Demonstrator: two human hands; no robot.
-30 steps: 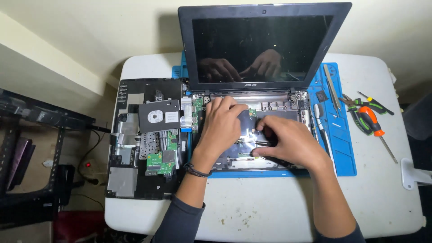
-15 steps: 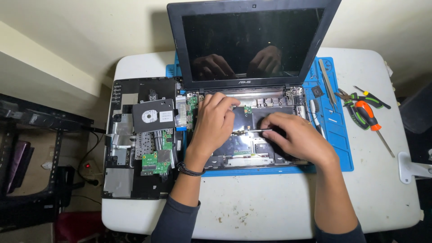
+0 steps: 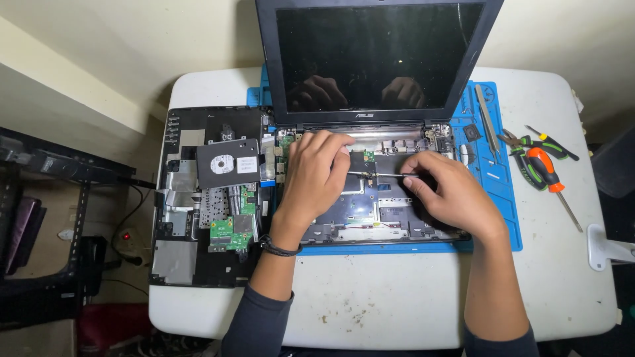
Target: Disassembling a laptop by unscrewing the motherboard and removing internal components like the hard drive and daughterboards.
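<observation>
Well into a teardown, judging by the layout: laptop base [image 3: 370, 205] opened on the blue mat [image 3: 493, 198] at the middle of the table [image 3: 370, 304], keyboard deck gone, inner frame and small boards bare, screen [image 3: 377, 56] upright at the far edge. Removed bottom cover [image 3: 198, 211] parked along the left edge, carrying a black drive [image 3: 227, 163] and a green circuit board [image 3: 231, 231]. Still in place: hinges, screen, the parts near the hinge line. So roughly midway, with work in hand around the far strip of the base.

Left hand [image 3: 311, 178] resting palm-down on the left part of the base, fingers bent and pressed onto a spot just below the left hinge; nothing visibly held, more a bracing touch (a black band at the wrist). Whether anything small sits under the fingertips, cannot tell.

Right hand [image 3: 453, 195] over the right half of the base, thumb and forefinger closed on the handle end of a thin metal tool [image 3: 374, 174], probably a fine screwdriver or tweezers, lying nearly level and pointing left toward the other hand's fingertips. Tip close to a small green board near the hinge line.

Spare tools near the right edge: pliers [image 3: 519, 142] with green grips, an orange-handled screwdriver [image 3: 549, 175], a flat metal pry tool [image 3: 488, 119] on the mat.
</observation>
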